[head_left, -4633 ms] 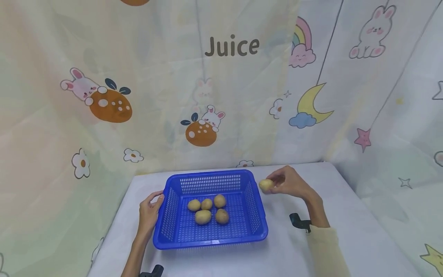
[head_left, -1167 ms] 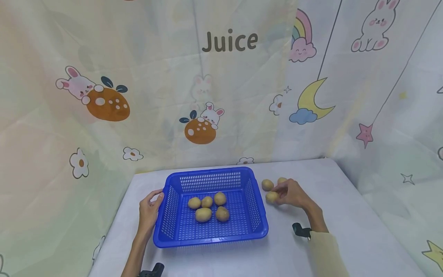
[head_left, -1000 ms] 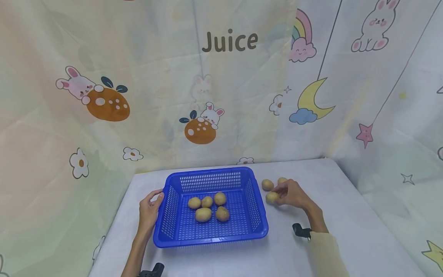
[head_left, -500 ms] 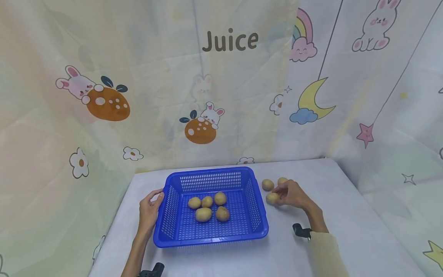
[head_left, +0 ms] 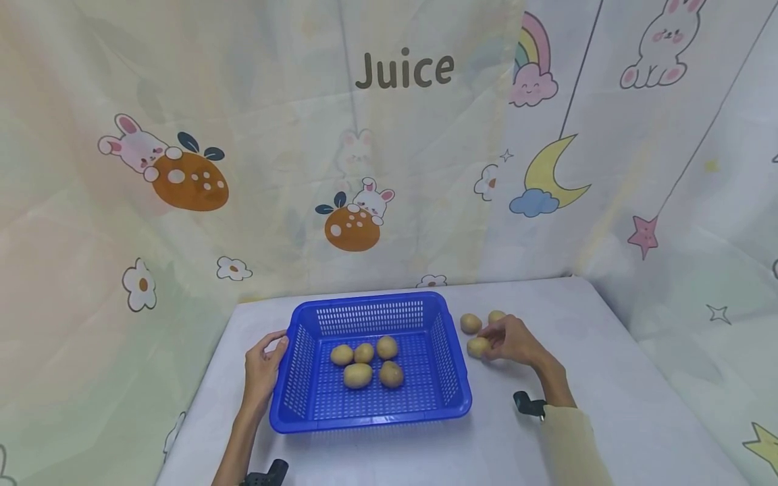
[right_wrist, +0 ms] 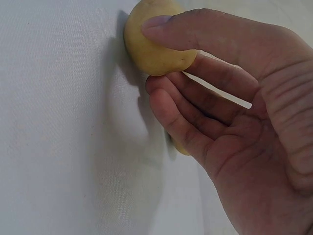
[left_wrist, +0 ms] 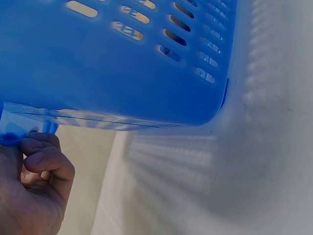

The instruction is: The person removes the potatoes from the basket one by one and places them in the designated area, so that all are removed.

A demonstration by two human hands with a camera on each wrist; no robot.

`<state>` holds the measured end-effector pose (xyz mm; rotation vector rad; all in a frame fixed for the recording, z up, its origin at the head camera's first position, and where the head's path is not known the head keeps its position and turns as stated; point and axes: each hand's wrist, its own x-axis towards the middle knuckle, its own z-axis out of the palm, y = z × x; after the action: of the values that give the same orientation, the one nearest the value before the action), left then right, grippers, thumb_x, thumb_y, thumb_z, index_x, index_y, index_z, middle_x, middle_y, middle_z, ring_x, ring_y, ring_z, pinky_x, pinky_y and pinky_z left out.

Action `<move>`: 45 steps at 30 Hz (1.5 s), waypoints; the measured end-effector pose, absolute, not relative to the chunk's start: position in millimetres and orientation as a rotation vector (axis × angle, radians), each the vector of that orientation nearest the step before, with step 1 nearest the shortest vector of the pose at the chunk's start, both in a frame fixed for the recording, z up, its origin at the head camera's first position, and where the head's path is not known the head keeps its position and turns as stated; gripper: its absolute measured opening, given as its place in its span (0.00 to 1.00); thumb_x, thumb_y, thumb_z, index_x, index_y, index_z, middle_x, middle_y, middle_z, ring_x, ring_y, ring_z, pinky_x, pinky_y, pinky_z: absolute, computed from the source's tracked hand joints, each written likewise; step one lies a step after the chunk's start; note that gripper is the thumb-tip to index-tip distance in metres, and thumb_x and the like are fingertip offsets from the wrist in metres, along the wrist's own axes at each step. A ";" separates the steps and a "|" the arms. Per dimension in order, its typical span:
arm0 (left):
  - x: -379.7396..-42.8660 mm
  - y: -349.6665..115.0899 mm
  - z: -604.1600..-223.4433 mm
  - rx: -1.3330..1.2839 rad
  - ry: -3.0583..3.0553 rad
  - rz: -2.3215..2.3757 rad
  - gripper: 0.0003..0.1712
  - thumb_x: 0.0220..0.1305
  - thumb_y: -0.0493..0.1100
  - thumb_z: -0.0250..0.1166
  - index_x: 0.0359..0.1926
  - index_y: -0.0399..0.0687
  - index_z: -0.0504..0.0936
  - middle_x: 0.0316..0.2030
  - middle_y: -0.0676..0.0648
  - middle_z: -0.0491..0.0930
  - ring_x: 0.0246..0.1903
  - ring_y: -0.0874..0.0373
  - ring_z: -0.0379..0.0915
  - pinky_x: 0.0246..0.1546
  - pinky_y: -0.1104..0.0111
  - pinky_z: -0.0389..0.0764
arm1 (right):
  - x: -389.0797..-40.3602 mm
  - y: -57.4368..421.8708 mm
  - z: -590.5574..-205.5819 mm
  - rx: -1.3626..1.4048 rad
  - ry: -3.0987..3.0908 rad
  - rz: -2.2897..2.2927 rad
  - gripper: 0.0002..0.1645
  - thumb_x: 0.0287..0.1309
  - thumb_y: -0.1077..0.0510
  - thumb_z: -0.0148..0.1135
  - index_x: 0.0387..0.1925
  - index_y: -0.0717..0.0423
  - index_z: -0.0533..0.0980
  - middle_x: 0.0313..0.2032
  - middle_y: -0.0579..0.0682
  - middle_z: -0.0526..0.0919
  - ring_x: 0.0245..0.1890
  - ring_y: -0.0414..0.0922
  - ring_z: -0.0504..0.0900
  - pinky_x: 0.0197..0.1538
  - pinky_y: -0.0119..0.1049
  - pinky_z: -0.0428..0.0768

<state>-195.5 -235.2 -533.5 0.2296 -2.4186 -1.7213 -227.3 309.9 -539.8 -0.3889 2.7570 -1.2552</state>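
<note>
A blue plastic basket with slotted walls stands on the white-covered table, several potatoes lying on its floor. My left hand grips the basket's left rim; in the left wrist view its curled fingers are at the rim. To the right of the basket, my right hand pinches a potato between thumb and fingers, low over the cloth. Seen from the right wrist, the thumb lies across that potato. Just behind are two more potatoes, one near the basket and one partly hidden by the hand.
White cloth covers the table. A printed curtain with cartoon rabbits and the word Juice hangs behind and along both sides. Dark wrist-worn cameras sit at both wrists.
Earlier my right hand held a potato farther back, beside the basket's rear right corner. Now potatoes rest there and the hand, nearer me, holds one. The left hand and basket have stayed put.
</note>
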 end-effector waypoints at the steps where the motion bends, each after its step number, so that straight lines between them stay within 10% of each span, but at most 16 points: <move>1: -195.7 -235.3 -533.8 0.229 -2.416 -1.720 0.24 0.86 0.52 0.57 0.69 0.41 0.81 0.45 0.33 0.92 0.27 0.64 0.89 0.29 0.71 0.87 | -227.7 309.8 -540.0 -0.388 2.757 -1.257 0.26 0.45 0.65 0.87 0.49 0.65 0.88 0.39 0.54 0.89 0.39 0.46 0.86 0.43 0.32 0.85; 45: -195.5 -234.3 -532.4 0.221 -2.389 -1.755 0.23 0.86 0.51 0.58 0.68 0.40 0.81 0.45 0.33 0.92 0.27 0.64 0.89 0.29 0.70 0.88 | -231.7 312.4 -537.3 -0.387 2.748 -1.197 0.27 0.51 0.62 0.86 0.52 0.67 0.87 0.41 0.55 0.89 0.41 0.47 0.87 0.44 0.31 0.86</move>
<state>-195.5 -234.3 -532.4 0.2210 -2.3890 -1.7546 -231.7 312.4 -537.3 -0.3865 2.7483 -1.1970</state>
